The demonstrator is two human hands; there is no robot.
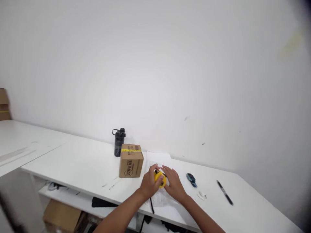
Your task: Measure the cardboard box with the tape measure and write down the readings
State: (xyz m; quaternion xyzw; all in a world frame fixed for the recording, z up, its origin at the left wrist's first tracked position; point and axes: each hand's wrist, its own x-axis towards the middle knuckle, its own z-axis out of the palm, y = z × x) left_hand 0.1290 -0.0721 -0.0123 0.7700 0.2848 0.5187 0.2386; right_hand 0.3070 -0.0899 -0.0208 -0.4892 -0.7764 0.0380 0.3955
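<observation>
A yellow tape measure (161, 182) with black parts is held between my two hands, above an open notebook or papers (159, 158) on the white table. My left hand (148, 183) wraps around its left side, the thumb lying across its face. On the other side, my right hand (174, 184) has its fingers curved against the tape measure's right and upper edge; its fingertips are partly blurred. A black strap (152, 205) hangs down just below my left hand. To the left of my hands stands a cardboard box (131, 164) with yellow tape over its top.
Behind the box is a dark water bottle (119, 142). On the right lie a teal and black object (191, 179), a small white item (201, 195) and a black pen (224, 192). A shelf below holds another cardboard box (62, 215). A white wall rises behind the table.
</observation>
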